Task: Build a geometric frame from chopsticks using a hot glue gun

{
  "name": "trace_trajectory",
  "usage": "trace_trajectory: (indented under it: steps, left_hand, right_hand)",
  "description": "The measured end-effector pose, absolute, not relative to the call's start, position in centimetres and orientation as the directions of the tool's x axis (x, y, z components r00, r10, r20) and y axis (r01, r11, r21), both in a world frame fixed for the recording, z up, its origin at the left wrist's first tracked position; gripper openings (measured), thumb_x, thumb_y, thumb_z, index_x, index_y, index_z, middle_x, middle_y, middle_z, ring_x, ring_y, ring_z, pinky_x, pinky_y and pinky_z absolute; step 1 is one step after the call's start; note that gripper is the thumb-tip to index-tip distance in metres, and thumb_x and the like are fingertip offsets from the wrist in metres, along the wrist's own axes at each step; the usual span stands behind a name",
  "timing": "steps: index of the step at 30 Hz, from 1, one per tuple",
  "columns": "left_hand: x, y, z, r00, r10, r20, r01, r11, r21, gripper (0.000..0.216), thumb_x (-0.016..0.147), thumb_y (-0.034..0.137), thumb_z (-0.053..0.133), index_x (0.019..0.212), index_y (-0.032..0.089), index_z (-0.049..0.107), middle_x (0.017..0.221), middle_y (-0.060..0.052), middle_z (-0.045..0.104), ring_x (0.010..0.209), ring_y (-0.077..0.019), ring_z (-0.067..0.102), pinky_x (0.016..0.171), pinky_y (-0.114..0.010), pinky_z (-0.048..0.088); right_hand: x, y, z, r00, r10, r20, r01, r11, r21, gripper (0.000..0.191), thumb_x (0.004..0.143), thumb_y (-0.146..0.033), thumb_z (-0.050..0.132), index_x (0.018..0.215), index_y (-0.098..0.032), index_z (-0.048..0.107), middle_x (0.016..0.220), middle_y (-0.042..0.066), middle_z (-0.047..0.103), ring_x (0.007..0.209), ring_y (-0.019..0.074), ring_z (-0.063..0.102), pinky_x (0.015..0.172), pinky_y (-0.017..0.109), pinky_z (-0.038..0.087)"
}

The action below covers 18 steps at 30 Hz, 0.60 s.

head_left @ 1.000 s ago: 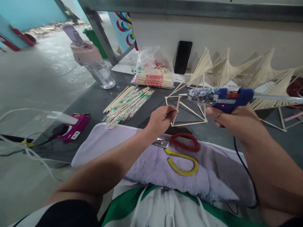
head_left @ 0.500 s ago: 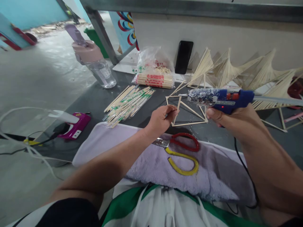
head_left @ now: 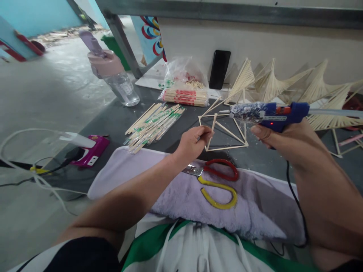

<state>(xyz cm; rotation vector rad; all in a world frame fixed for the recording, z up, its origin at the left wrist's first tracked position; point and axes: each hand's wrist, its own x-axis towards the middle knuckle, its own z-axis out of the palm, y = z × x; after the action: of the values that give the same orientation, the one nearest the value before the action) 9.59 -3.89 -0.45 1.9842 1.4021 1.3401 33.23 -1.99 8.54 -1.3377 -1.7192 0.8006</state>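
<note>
My left hand [head_left: 193, 142] pinches a thin bamboo stick of a small stick frame [head_left: 227, 133] that stands on the dark table [head_left: 113, 121]. Its fingers are closed on that stick. My right hand [head_left: 279, 141] is wrapped round a blue glue gun [head_left: 272, 114] held level above the frame's right side, nozzle pointing left. A clear glue stick pokes out of the gun's back. A black cord hangs from the gun past my right forearm.
Red and yellow scissors [head_left: 218, 183] lie on a lilac towel [head_left: 176, 192] before me. Wrapped chopsticks [head_left: 154, 122], a packet of sticks [head_left: 185, 96], a water bottle [head_left: 115, 73], a black phone [head_left: 219, 68], finished stick fans [head_left: 297, 88] and a magenta power strip [head_left: 89, 151] surround the frame.
My right hand has carried the glue gun a little to the right and slightly up, away from the frame's top. The left hand keeps its pinch on the stick.
</note>
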Motion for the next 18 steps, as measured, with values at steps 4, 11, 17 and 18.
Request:
trace_trajectory:
  steps: [4, 11, 17, 18]
  left_hand:
    - [9.4, -3.8, -0.4, 0.030, 0.866, 0.500, 0.525, -0.439, 0.729, 0.011, 0.091, 0.025, 0.058, 0.088, 0.019, 0.067, 0.083, -0.001, 0.070, 0.078, -0.0118, 0.064, 0.074, -0.023, 0.049]
    - [10.3, -8.2, 3.1, -0.030, 0.963, 0.267, 0.381, -0.235, 0.894, 0.016, 0.092, 0.031, 0.058, 0.088, 0.018, 0.066, 0.070, 0.001, 0.061, 0.063, -0.0090, 0.054, 0.061, -0.022, 0.046]
    - [13.7, -8.8, 3.5, 0.219, 0.963, -0.158, 0.076, 0.145, 0.987, 0.066, 0.093, 0.028, 0.056, 0.153, 0.019, 0.031, 0.081, -0.001, 0.069, 0.056, -0.0084, 0.060, 0.050, -0.020, 0.045]
    - [14.1, -8.3, 3.5, 0.211, 0.961, -0.180, 0.052, 0.173, 0.984, 0.071, 0.092, 0.027, 0.057, 0.156, 0.021, 0.025, 0.086, -0.002, 0.070, 0.056, -0.0079, 0.060, 0.050, -0.020, 0.045]
  right_hand:
    - [33.7, -1.8, 8.5, -0.128, 0.969, 0.213, 0.464, 0.248, -0.850, 0.039, 0.068, -0.054, 0.082, 0.073, -0.020, 0.063, 0.055, -0.003, 0.055, 0.047, 0.0117, 0.046, 0.044, 0.026, 0.035]
    - [34.9, -1.4, 8.9, -0.119, 0.970, 0.214, 0.501, 0.245, -0.830, 0.047, 0.069, -0.063, 0.078, 0.063, -0.020, 0.060, 0.058, 0.000, 0.059, 0.047, 0.0125, 0.046, 0.044, 0.028, 0.035]
    - [34.2, -1.6, 9.7, -0.122, 0.973, 0.197, 0.468, 0.231, -0.853, 0.043, 0.062, -0.055, 0.084, 0.077, -0.018, 0.067, 0.063, 0.000, 0.061, 0.056, 0.0136, 0.050, 0.056, 0.030, 0.042]
    - [34.2, -1.6, 9.8, -0.123, 0.969, 0.213, 0.467, 0.246, -0.849, 0.043, 0.061, -0.055, 0.085, 0.077, -0.018, 0.069, 0.063, 0.000, 0.061, 0.057, 0.0142, 0.051, 0.058, 0.030, 0.043]
